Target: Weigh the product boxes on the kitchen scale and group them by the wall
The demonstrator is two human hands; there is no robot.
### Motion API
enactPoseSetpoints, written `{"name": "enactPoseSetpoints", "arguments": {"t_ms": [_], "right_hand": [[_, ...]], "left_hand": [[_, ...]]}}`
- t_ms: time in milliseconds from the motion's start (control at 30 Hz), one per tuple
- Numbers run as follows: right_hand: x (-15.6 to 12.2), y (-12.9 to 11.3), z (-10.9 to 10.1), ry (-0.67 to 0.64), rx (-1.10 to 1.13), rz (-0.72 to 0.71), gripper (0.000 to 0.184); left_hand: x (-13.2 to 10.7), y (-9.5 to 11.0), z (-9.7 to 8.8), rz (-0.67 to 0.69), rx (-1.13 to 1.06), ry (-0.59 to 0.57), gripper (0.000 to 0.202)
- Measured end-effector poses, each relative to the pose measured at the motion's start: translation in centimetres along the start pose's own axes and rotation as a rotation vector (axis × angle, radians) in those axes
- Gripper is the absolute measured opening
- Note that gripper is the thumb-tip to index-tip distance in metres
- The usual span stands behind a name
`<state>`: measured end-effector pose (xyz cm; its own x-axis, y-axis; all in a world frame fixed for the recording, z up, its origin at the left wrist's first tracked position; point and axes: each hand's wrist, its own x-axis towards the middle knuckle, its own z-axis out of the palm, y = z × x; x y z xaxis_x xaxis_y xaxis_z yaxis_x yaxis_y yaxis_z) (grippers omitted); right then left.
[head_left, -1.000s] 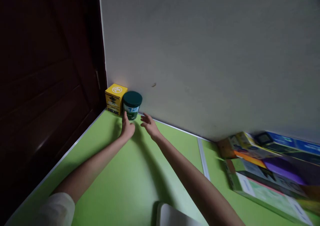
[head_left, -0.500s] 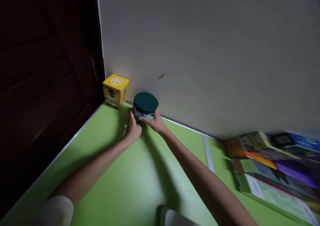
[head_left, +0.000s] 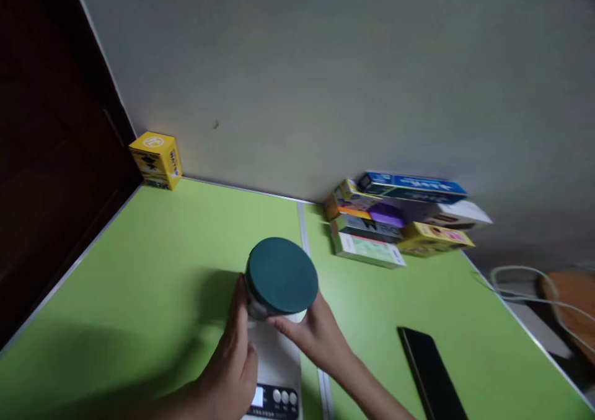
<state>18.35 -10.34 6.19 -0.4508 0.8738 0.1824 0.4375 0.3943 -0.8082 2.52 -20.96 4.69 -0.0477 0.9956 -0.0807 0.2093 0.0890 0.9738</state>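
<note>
Both hands are clasping a dark-lidded jar (head_left: 280, 277) just over the white scale (head_left: 275, 364) at the near edge of the green table (head_left: 162, 271); I cannot tell whether it is touching the platform yet. The left hand (head_left: 235, 361) is laying its fingers pressed together along the jar's left side, and the right hand (head_left: 318, 336) is curling its fingers around the right side. The jar is standing upright, lid facing up, long axis vertical. By my judgement, seating it is calling for a level, centred lowering and an even release.

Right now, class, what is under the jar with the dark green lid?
A white scale, buttons at its near edge. The left hand and right hand grip the jar, hiding whether it touches the scale.
</note>
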Motion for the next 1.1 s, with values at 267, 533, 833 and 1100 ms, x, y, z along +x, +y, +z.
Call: {"name": "enactPoseSetpoints", "arguments": {"t_ms": [267,533,833,1100], "right_hand": [[-5.9,0.4,0.9,-0.001,0.091,0.039,0.09],[-7.2,1.5,-3.3,-0.131,0.135,0.214,0.093],[-8.3,2.1,-4.3,-0.048,0.195,0.165,0.081],[-7.3,0.8,-2.3,-0.172,0.194,0.162,0.093]], "left_hand": [[-4.7,-1.6,3.9,-0.012,0.075,0.108,0.067],[-3.8,-0.3,-0.1,-0.113,0.034,0.244,0.077],[-3.2,0.1,-3.0,-0.029,0.05,0.293,0.074],[-3.5,0.5,-1.7,0.011,-0.03,0.136,0.071]]}}
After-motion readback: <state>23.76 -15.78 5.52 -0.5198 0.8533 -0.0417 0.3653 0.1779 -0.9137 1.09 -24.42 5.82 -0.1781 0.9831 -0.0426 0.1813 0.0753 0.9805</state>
